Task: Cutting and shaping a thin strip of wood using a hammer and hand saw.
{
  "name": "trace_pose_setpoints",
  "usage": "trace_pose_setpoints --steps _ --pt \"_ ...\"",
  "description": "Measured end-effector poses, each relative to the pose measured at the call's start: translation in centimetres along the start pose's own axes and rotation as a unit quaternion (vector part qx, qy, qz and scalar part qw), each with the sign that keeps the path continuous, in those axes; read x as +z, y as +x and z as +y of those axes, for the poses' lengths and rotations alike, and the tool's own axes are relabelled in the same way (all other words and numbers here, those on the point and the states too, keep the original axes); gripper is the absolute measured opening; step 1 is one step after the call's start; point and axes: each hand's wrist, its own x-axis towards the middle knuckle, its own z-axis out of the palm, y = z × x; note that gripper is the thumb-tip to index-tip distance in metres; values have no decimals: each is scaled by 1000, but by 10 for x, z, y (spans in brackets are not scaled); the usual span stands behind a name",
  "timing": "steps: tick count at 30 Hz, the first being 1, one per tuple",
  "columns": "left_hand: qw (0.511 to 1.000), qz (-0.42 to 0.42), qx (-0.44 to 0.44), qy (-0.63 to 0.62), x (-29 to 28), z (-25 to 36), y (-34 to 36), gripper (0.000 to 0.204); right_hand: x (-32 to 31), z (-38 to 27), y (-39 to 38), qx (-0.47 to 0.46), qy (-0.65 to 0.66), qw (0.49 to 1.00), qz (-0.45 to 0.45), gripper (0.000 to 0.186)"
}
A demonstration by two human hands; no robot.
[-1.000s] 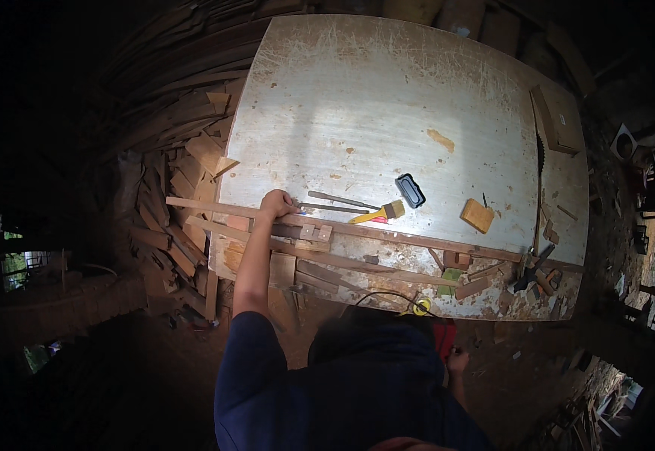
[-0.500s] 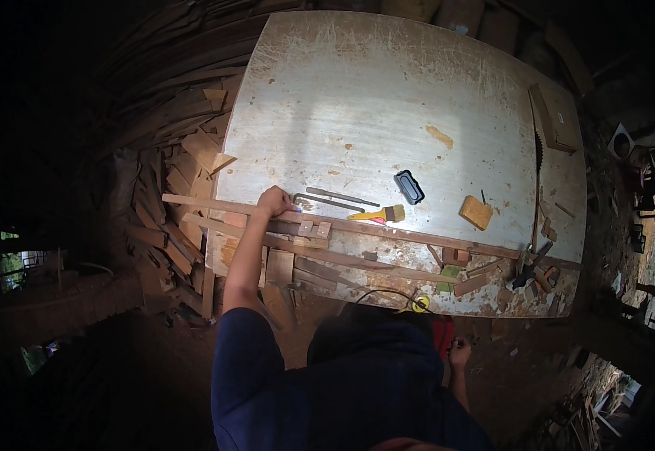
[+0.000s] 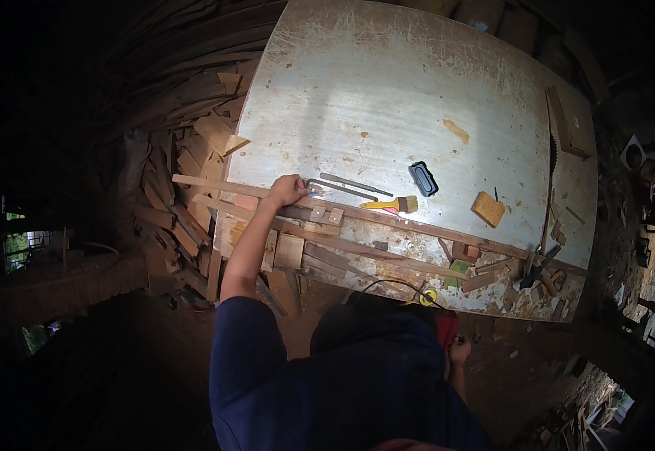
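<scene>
Overhead, the left hand (image 3: 288,190) rests on the long wooden strip (image 3: 357,216) crossing the bench (image 3: 387,90), its grip curled over the strip's left part; whether it clamps cannot be told. Beyond the strip lie two metal files (image 3: 346,186) and a yellow brush (image 3: 391,204), untouched. The right hand (image 3: 459,352) hangs below the bench edge, its grip unclear.

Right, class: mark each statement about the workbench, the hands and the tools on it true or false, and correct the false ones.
1. The left hand rests on the long wooden strip at the bench's near edge. True.
2. The yellow-handled brush lies on the floor. False: it lies on the workbench.
3. The black oblong object lies beyond the brush. True.
4. The right hand presses on the bench top. False: it is down below the bench edge.
</scene>
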Motion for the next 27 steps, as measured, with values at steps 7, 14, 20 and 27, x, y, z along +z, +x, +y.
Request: trace_pose_setpoints --steps 7,14,20,27 --pt "978 128 121 108 -13 8 -22 39 6 14 8 -43 26 999 20 21" --pt "980 189 -62 6 -23 14 -94 21 -2 -17 8 -29 17 999 7 21" --pt "985 143 7 -101 -14 -5 -153 16 11 21 16 -42 -16 999 19 26" --pt "980 190 20 -56 -17 -22 -161 14 15 31 20 -55 -46 997 34 27"
